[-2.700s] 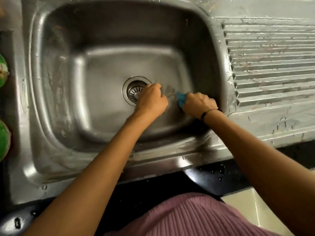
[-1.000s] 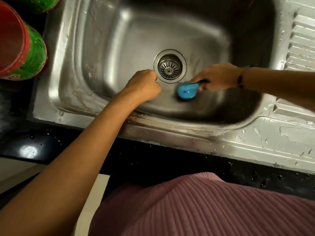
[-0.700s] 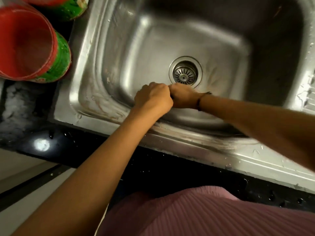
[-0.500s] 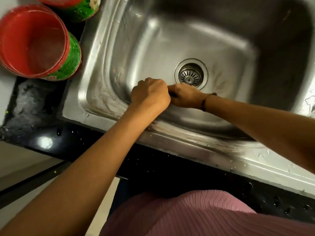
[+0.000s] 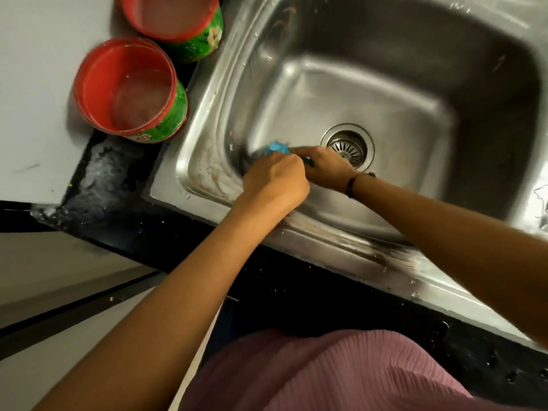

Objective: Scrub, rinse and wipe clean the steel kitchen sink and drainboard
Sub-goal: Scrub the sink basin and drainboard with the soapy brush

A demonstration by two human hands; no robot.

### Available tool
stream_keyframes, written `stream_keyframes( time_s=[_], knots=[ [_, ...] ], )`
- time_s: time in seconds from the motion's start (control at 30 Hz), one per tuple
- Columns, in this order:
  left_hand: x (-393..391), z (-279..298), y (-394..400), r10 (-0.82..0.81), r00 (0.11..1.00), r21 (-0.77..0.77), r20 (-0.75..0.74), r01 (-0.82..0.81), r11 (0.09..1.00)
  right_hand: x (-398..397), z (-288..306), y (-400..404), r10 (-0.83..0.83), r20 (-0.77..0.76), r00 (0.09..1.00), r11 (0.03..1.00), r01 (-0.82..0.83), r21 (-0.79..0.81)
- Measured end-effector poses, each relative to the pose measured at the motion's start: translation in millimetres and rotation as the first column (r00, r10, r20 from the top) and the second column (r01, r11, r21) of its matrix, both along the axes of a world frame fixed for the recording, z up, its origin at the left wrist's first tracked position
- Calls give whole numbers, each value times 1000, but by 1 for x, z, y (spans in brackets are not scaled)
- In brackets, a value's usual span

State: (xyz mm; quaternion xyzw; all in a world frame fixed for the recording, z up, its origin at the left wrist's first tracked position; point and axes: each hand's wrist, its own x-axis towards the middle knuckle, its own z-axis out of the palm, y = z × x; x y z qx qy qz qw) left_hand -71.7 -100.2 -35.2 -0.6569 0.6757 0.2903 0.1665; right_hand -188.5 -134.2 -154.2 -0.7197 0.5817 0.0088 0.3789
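Note:
The steel sink [image 5: 385, 93] fills the upper right, with its round drain strainer [image 5: 348, 146] on the basin floor. My right hand [image 5: 324, 167] grips the handle of a blue scrub brush [image 5: 277, 147]. The brush head presses on the basin's front-left corner, where brownish streaks mark the steel. My left hand [image 5: 277, 180] is a curled fist just in front of the brush, beside the right hand, and nothing shows in it. A sliver of the drainboard [image 5: 541, 200] shows at the right edge.
Two red tubs with green printed sides stand left of the sink, the nearer tub [image 5: 127, 87] and the farther tub [image 5: 178, 19]. A wet black counter [image 5: 127, 185] borders the sink's front. A white surface [image 5: 35, 84] lies at far left.
My right hand has swept the brush from beside the drain leftward to the basin's front-left corner, and its blue head shows again. My left fist moved along with it.

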Motion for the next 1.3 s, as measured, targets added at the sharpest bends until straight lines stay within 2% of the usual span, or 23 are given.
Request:
stream_keyframes(
  time_s=[0.17, 0.23, 0.3, 0.37, 0.47, 0.57, 0.63, 0.77, 0.87, 0.97, 1.13, 1.3],
  knots=[
    [5, 21, 1, 76, 994, -31, -74, -79, 996, -37, 25, 42, -16, -71, 997, 988, 27, 152],
    [6, 29, 0, 117, 985, -80, -128, -128, 989, -50, 41, 48, -190, 19, 982, 948, 179, 262],
    [11, 37, -1, 166, 961, -148, -221, -201, 968, -56, 59, 52, -440, 184, 879, 865, 360, 349],
    [18, 44, -2, 215, 924, -203, -317, -287, 936, -52, 80, 50, -587, 317, 745, 790, 440, 428],
    [29, 51, -6, 317, 845, -194, -431, -429, 882, -38, 110, 38, -617, 435, 655, 776, 417, 473],
    [40, 58, -11, 372, 728, -187, -576, -560, 807, -22, 136, 23, -624, 532, 572, 776, 378, 504],
    [46, 66, -12, 385, 653, -180, -652, -627, 758, -9, 157, 11, -586, 590, 555, 808, 345, 478],
    [52, 73, -16, 346, 556, -200, -756, -699, 687, 29, 194, -20, -437, 680, 589, 899, 302, 316],
    [53, 74, -19, 348, 501, -158, -792, -719, 677, 65, 202, -51, -343, 672, 657, 935, 305, 179],
    [50, 67, -16, 354, 535, -145, -767, -682, 717, 97, 196, -79, -301, 562, 770, 945, 319, 69],
    [49, 56, -10, 378, 518, -91, -767, -671, 735, 122, 182, -100, -213, 348, 913, 969, 242, -44],
    [54, 57, -13, 390, 470, -56, -792, -692, 720, 124, 176, -103, -193, 265, 945, 973, 218, -70]
  ],
)
